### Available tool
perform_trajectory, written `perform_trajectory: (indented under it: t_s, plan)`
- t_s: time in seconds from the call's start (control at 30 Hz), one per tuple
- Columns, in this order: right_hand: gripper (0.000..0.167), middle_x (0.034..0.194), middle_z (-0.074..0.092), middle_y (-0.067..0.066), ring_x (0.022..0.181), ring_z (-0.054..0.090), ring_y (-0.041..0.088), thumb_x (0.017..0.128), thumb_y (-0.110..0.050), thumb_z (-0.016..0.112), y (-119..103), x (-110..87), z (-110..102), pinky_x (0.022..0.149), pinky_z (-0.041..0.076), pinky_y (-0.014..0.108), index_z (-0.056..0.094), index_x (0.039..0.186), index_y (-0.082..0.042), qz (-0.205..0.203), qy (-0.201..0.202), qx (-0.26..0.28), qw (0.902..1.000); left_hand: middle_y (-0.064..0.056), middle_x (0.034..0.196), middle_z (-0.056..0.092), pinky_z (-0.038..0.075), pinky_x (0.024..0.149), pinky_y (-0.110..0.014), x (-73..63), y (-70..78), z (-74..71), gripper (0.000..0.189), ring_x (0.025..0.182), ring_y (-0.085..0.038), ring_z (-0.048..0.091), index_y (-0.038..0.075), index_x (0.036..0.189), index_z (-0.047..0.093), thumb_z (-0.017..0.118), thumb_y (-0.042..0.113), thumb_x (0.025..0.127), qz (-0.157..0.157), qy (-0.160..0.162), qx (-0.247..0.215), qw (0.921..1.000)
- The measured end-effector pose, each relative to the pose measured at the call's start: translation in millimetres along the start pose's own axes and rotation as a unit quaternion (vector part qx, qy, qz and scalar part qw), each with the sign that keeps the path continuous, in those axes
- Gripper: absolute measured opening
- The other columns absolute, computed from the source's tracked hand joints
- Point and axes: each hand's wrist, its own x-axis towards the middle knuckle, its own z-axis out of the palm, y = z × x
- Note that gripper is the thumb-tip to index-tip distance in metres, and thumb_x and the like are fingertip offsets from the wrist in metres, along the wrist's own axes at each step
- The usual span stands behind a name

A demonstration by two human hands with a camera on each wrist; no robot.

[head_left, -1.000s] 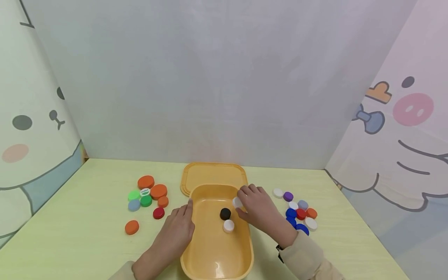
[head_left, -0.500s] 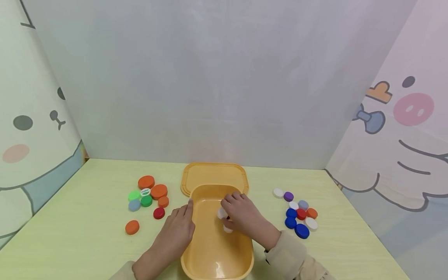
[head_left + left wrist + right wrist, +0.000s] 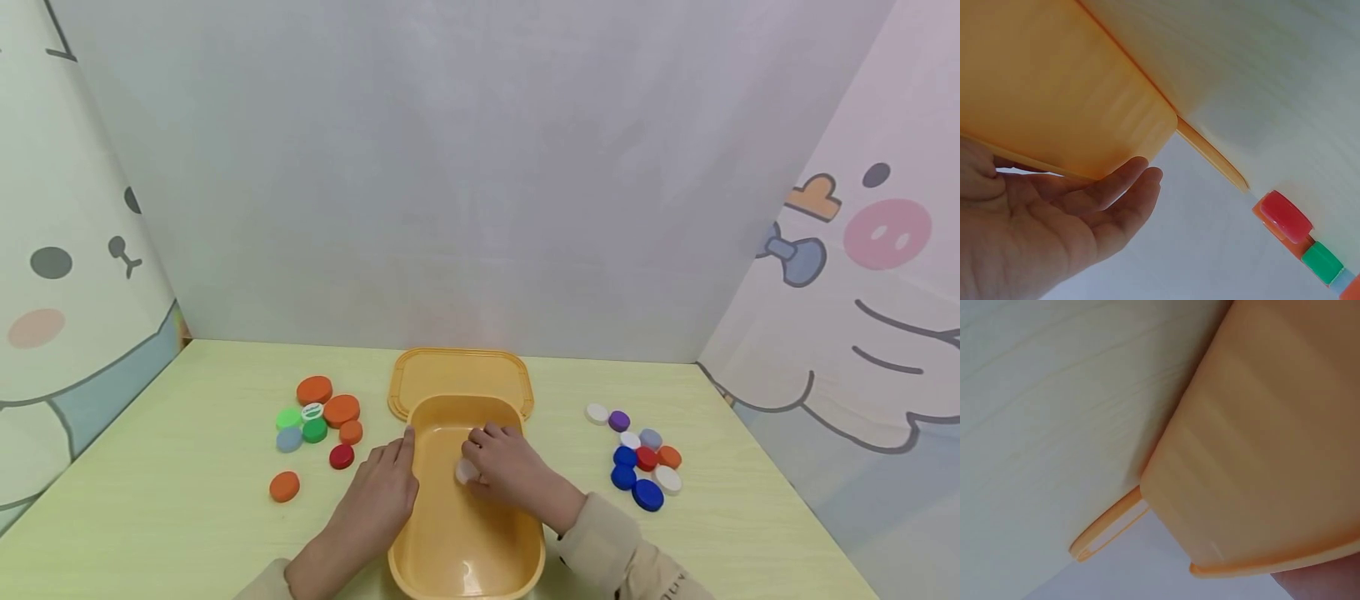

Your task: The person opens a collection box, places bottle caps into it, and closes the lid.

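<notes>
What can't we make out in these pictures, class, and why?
Head: whatever lies under the right hand, covered by it.
Head: print on the green-and-white cap, too small.
Right wrist: most of that hand, behind the orange container.
Left wrist: lower-right orange cap, cut off by the edge.

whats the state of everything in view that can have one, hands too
Orange tub: uncovered, upright
Orange lid: off, lying on the table behind the tub
White cap: inside the tub, held, partly hidden
Right hand: in the tub, fingers curled over the white cap
Left hand: touching the tub's left rim
Left caps: loose, clustered, one orange apart
Right caps: loose, mostly bunched
</notes>
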Motion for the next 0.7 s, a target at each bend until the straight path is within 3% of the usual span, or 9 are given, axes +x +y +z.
perform_trajectory:
  t_s: [0.4,0.7]
  plan:
    - [0.026,0.094,0.056,-0.004,0.081,0.047,0.013,0.077,-0.040,0.067,-1.4,-0.4,4.9,0.065,0.039,0.025,0.060,0.090,-0.018,-0.001,-0.014,0.009,0.9999,-0.015,0.125,0.054,0.044,0.093,-0.043,0.6,0.3,0.8,0.055,0.111,-0.030,0.050,-0.001,0.137,0.037,0.051,0.018,0.088,-0.004,-0.004,-0.001,1.0000]
    - [0.028,0.099,0.057,-0.003,0.084,0.049,0.014,0.076,-0.042,0.069,4.9,-1.5,-4.7,0.070,0.043,0.027,0.059,0.089,-0.019,0.007,-0.007,0.014,0.9999,-0.014,0.123,0.054,0.045,0.092,-0.044,0.4,-0.3,0.2,0.054,0.110,-0.030,0.050,-0.002,0.136,0.038,0.050,0.017,0.088,-0.004,0.004,-0.004,1.0000]
